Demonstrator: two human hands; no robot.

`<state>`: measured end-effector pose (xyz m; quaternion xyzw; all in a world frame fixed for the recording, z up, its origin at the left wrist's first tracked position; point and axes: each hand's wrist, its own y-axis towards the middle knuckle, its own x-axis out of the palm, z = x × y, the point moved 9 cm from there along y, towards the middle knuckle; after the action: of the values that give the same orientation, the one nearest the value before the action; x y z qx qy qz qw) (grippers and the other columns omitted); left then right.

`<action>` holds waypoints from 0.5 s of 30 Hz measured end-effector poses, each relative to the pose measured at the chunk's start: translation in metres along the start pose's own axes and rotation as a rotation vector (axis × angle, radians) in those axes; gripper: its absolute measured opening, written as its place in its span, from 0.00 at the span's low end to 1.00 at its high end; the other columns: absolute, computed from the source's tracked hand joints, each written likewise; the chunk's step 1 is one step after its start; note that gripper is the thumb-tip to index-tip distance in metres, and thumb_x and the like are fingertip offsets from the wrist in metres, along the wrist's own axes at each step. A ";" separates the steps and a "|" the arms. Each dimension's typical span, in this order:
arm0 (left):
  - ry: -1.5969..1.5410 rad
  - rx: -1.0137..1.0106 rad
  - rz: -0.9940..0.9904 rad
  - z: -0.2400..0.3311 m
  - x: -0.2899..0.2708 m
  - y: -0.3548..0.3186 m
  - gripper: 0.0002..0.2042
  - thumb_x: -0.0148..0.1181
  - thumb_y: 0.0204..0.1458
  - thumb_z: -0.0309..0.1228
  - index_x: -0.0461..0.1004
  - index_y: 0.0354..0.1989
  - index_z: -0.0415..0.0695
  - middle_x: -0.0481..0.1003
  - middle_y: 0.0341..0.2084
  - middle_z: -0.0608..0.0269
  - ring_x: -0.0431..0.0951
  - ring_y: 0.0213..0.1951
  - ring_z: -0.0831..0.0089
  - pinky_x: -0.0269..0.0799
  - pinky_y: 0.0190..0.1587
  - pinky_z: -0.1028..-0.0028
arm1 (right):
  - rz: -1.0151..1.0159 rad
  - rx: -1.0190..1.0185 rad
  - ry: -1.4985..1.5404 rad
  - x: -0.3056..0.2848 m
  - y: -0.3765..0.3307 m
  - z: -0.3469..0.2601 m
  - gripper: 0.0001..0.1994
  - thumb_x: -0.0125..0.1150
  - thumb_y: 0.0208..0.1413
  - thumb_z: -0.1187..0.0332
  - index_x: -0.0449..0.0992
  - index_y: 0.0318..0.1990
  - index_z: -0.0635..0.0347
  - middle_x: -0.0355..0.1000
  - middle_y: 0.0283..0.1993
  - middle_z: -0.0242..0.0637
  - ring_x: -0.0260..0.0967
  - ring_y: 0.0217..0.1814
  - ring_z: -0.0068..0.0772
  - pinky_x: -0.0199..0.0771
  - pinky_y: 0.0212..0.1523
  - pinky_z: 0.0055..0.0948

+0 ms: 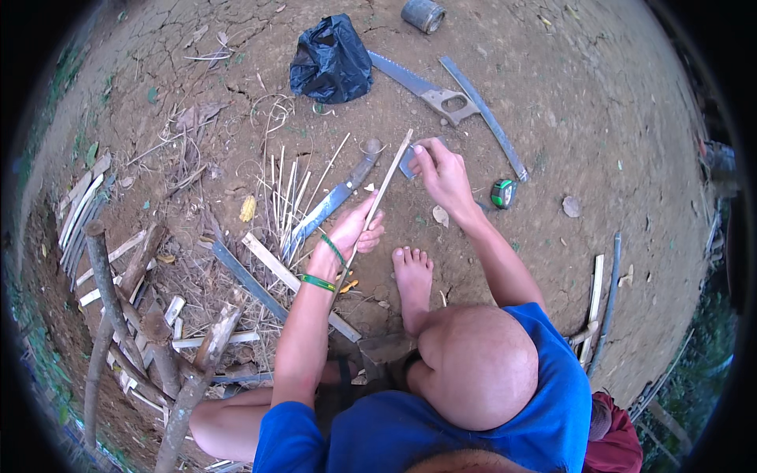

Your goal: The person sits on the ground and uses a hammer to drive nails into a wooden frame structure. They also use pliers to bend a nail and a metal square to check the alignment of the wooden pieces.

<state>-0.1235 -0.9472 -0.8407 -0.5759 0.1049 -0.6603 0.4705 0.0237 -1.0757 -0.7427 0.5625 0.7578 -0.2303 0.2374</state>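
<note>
A long thin bamboo strip (393,166) slants up from my left hand (355,226), whose fingers are wrapped round it. Its upper tip rises towards my right hand (444,172). That hand pinches a small flat blue-grey piece (408,164) close to the strip's upper part, with a gap visible between them. Most of the piece is hidden behind my fingers, and its exact kind is unclear. A machete (322,211) with a dark handle lies on the ground beyond my left hand. Several thin split strips (289,189) lie beside its blade.
Farther off lie a black plastic bag (331,61), a handsaw (415,84), a flat grey strip (486,118), a green tape measure (503,193) and a tin can (423,15). Cut branches (204,347) and split wood crowd the left. My bare foot (413,288) rests on the soil.
</note>
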 end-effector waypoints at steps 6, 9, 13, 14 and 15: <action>0.415 0.508 0.440 0.042 -0.005 -0.020 0.26 0.48 0.64 0.55 0.67 0.23 0.45 0.59 0.14 0.73 0.59 0.17 0.83 0.54 0.20 0.77 | 0.100 -0.239 0.037 0.010 0.010 -0.024 0.11 0.54 0.63 0.68 0.69 0.31 0.66 0.68 0.22 0.52 0.71 0.26 0.59 0.67 0.27 0.46; 0.643 0.660 0.594 0.047 -0.019 -0.020 0.27 0.52 0.63 0.53 0.66 0.22 0.42 0.60 0.14 0.70 0.61 0.19 0.77 0.58 0.23 0.70 | 0.102 -0.217 0.065 0.019 0.009 -0.022 0.11 0.55 0.63 0.69 0.67 0.30 0.66 0.68 0.23 0.55 0.69 0.26 0.61 0.64 0.27 0.48; 0.842 0.746 0.839 0.046 -0.007 -0.043 0.28 0.51 0.64 0.53 0.64 0.23 0.38 0.60 0.14 0.66 0.59 0.23 0.76 0.59 0.26 0.68 | -0.041 -0.182 0.068 0.027 0.005 -0.025 0.09 0.56 0.62 0.69 0.69 0.32 0.67 0.69 0.25 0.55 0.70 0.29 0.57 0.66 0.29 0.46; 0.766 0.732 0.795 0.040 -0.013 -0.042 0.29 0.50 0.63 0.53 0.64 0.23 0.37 0.60 0.15 0.63 0.61 0.23 0.75 0.61 0.27 0.67 | -0.086 -0.223 0.075 0.030 0.005 -0.028 0.09 0.56 0.62 0.69 0.70 0.34 0.67 0.69 0.26 0.55 0.70 0.29 0.56 0.66 0.29 0.45; 0.712 0.680 0.754 0.034 -0.018 -0.038 0.28 0.50 0.63 0.53 0.64 0.23 0.37 0.60 0.15 0.62 0.61 0.23 0.73 0.61 0.27 0.66 | -0.112 -0.289 0.073 0.030 0.008 -0.030 0.08 0.57 0.62 0.69 0.71 0.35 0.66 0.70 0.25 0.54 0.70 0.28 0.55 0.67 0.29 0.44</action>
<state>-0.1152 -0.8994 -0.8155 -0.0612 0.2354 -0.5967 0.7647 0.0209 -1.0329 -0.7385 0.4875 0.8213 -0.1112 0.2748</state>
